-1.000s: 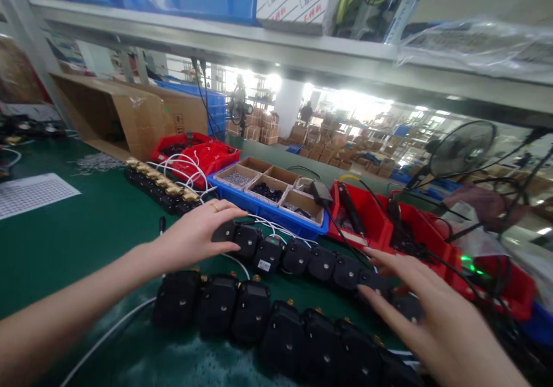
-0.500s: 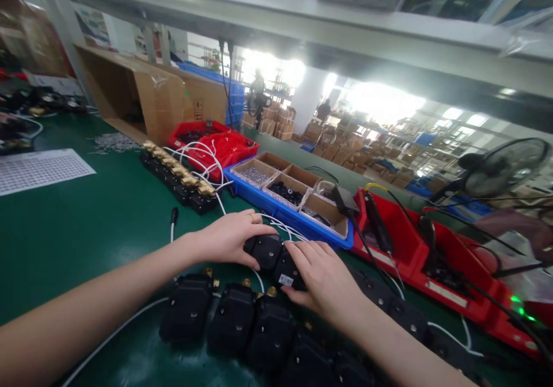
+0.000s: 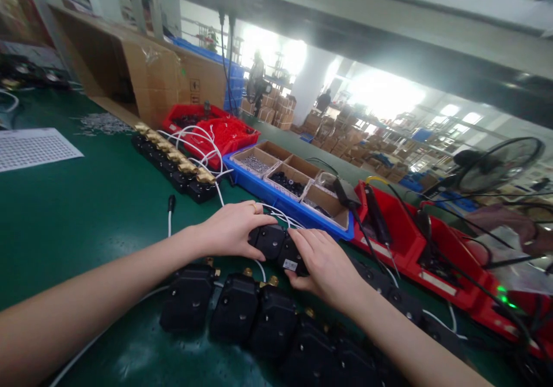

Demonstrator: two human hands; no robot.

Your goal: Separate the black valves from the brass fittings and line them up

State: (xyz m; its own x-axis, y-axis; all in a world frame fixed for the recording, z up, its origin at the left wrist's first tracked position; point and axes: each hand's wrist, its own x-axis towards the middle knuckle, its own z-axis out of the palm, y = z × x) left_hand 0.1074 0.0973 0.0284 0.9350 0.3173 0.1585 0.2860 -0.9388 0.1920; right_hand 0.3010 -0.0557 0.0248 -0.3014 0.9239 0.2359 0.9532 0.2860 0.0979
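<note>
My left hand (image 3: 237, 227) is closed around the left end of a short row of black boxy housings, thumb in front and fingers behind. One black housing (image 3: 270, 241) shows between my two hands. My right hand (image 3: 327, 265) grips the neighbouring housing with a small white label (image 3: 290, 265), its thumb on the near side. Nearer to me stands a curved row of larger-looking black housings with brass fittings, among them one at the left (image 3: 189, 300) and another beside it (image 3: 235, 309). White cables (image 3: 280, 214) run behind the held pieces.
Behind my hands lies a blue tray (image 3: 276, 200) with cardboard compartments of small parts. Red bins (image 3: 401, 254) stand to the right, a red tray (image 3: 207, 156) at the back left. A row of brass-topped units (image 3: 173, 162), a printed sheet (image 3: 37, 150) and a cardboard box (image 3: 153, 84) sit leftward.
The view has tilted down slightly, so the background sits higher. Both hands keep their hold on the black housings, with little visible shift against the table.
</note>
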